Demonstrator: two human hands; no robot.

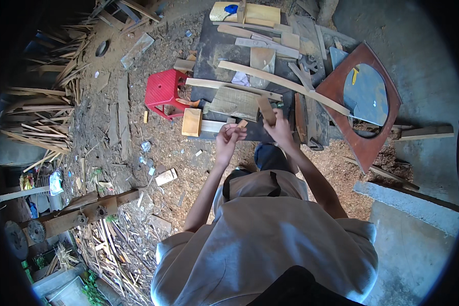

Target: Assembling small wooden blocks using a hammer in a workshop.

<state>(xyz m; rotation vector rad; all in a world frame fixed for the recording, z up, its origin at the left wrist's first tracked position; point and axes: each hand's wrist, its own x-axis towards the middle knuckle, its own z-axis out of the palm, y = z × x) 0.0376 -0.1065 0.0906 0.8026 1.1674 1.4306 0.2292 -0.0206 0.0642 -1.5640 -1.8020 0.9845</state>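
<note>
In the head view my left hand (229, 135) pinches a small orange-brown wood piece (242, 124) at the near edge of the dark worktable (208, 64). My right hand (279, 126) grips a short flat wooden board (266, 109), tilted upward. Just beyond them lies a weathered square wooden board (233, 104), with a long pale slat (268, 76) crossing the table above it. Left of my left hand are a light wooden block (192, 122), a tool with an orange part (188, 102) and a pale strip (214, 126), partly hidden by my fingers.
A red plastic stool (163, 86) stands left of the table. A red-brown panel (362, 153) with an oval opening leans at the right, beside a concrete ledge (408, 204). Wood scrap piles (41, 122) line the left. Shavings (188, 178) cover the ground around my legs.
</note>
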